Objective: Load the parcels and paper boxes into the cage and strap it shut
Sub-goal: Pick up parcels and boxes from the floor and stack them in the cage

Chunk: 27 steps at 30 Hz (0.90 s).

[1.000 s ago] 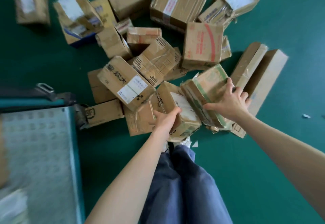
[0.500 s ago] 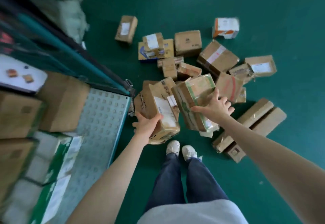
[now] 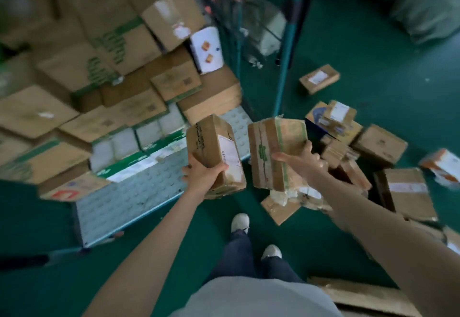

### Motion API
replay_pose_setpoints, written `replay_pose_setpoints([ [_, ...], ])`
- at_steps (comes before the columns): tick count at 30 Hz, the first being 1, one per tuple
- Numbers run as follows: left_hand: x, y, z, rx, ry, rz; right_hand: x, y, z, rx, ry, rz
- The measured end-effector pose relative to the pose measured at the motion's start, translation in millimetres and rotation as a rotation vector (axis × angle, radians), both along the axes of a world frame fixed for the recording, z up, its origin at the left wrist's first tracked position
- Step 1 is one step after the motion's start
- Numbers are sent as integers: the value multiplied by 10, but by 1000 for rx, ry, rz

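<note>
Now both arms stretch forward, side by side. The left hand (image 3: pixel 202 176) grips the near end of a labelled box (image 3: pixel 211 147), thumb on its labelled face. The right hand (image 3: pixel 302 162) clamps a green-taped box (image 3: pixel 273 152) from its three o'clock side. Both boxes are held apart, near the corner of the cage floor (image 3: pixel 119 202). Stacked cartons (image 3: pixel 104 75) fill the cage toward ten o'clock; loose parcels (image 3: pixel 380 143) lie scattered at three o'clock.

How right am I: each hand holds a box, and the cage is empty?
Half right. In the head view the left hand and right hand hold a labelled box and a green-taped box, but the cage already holds stacked boxes.
</note>
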<state>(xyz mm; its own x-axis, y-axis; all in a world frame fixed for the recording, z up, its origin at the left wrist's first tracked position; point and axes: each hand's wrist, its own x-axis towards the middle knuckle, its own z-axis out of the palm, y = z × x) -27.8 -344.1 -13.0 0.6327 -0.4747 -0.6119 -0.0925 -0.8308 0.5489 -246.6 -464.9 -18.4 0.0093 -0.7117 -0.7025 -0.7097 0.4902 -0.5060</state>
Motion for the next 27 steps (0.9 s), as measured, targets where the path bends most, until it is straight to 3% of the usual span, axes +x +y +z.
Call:
replay_pose_setpoints([
  [11, 1633, 713, 519, -64, -100, 401, 2185, 46, 529, -36, -407, 232],
  [16, 2590, 1083, 655, -159, -77, 512, 3417, -37, 221, -32, -482, 353],
  [20, 3333, 1427, 910, -202, -139, 561, 4430, 230, 593, -62, -535, 408],
  [27, 4328, 1688, 1078, -42, -319, 585, 5653, 502, 1024, -199, -462, 590],
])
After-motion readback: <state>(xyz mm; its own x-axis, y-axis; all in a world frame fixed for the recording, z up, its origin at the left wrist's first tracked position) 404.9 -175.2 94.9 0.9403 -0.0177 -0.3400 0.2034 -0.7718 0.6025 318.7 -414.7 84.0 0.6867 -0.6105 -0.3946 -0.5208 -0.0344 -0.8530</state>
